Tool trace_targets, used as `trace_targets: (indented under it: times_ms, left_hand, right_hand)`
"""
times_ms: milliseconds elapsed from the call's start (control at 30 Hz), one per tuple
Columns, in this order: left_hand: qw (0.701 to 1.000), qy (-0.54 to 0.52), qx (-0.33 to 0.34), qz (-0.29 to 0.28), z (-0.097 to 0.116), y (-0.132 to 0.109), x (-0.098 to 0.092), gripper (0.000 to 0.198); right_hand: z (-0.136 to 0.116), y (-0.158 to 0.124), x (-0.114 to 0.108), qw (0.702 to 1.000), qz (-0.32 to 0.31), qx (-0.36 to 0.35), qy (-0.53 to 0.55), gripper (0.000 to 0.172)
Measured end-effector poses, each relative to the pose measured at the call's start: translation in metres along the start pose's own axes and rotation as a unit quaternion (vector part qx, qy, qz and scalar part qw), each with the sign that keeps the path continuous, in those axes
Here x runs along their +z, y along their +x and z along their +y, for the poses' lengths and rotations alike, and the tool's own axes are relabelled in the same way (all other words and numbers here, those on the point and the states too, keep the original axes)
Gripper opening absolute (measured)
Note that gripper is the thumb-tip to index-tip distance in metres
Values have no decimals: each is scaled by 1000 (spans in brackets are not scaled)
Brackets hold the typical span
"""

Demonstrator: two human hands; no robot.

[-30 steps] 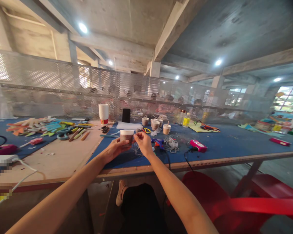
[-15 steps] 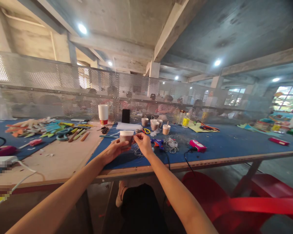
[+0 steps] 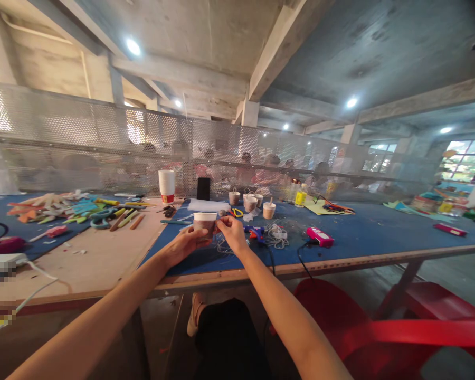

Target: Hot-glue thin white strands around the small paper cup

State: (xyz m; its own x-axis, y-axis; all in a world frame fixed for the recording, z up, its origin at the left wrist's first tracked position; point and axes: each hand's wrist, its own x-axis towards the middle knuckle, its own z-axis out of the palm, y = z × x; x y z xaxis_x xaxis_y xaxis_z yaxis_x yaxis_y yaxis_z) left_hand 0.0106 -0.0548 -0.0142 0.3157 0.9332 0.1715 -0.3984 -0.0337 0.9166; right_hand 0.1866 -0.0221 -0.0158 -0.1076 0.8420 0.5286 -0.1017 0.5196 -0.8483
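Observation:
A small paper cup (image 3: 205,225) with a white rim and a brown covering around its lower part is held upright over the blue table mat. My left hand (image 3: 187,241) wraps around it from the left and below, thumb across its front. At the cup's right side, my right hand (image 3: 231,231) has its fingertips pinched together against the wall; whatever lies between them is too small to make out. Behind the cup are yellow-handled scissors (image 3: 236,212). A blue glue gun (image 3: 255,233) and a tangle of pale cord (image 3: 277,236) lie right of my right hand.
Several brown-covered cups (image 3: 269,210) stand farther back, near a stack of white paper cups (image 3: 167,183) and a dark phone (image 3: 203,188). Coloured strips (image 3: 51,205) are heaped at left. A pink box (image 3: 320,237) trails a black cable. Red chairs (image 3: 328,306) stand at right.

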Motion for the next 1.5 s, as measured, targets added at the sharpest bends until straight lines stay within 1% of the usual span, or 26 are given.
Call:
trace_targets:
  times_ms: [200,400,600,733,833,967,1033,1133,1233,1367,1500]
  left_hand:
    - [1000,1,-8,1,1,0,0,29]
    - [1000,-3,-17,0,1,-2,1,27]
    - [1000,-9,-18,-9,5,-4,4,32]
    - [1000,-22,-13,12,7,-5,3,26]
    - [1000,-26,-8,14,6,-3,1,24]
    - [999,-31,7,33,4,-1,0,27]
    - [998,-36,14,44,3,0,0,30]
    - [999,-37,5,31,3,1,-1,30]
    - [999,-43,-9,12,2,1,-4,27]
    - [999,-51,-18,5,1,1,-8,24]
    - [999,-39,-12,2,1,0,-6,23]
  right_hand:
    - [0,1,-1,1000,-6,17,18,24]
    - [6,3,-1,996,-10,38,75,29]
    - [8,3,-1,996,7,51,76,32]
    - [2,0,-1,994,1,59,97,31]
    - [-1,-3,0,996,-7,55,64,34]
    - [0,-5,2,1000,-7,24,-9,36]
    - [2,-6,2,999,-13,2,-40,32]
    - [2,-8,2,996,-25,-25,-84,21]
    - [-1,-12,3,991,-24,-55,-122,17]
    - [-6,-18,5,974,-22,-116,-192,14]
    - [-6,-24,7,941,-35,-182,-284,16]
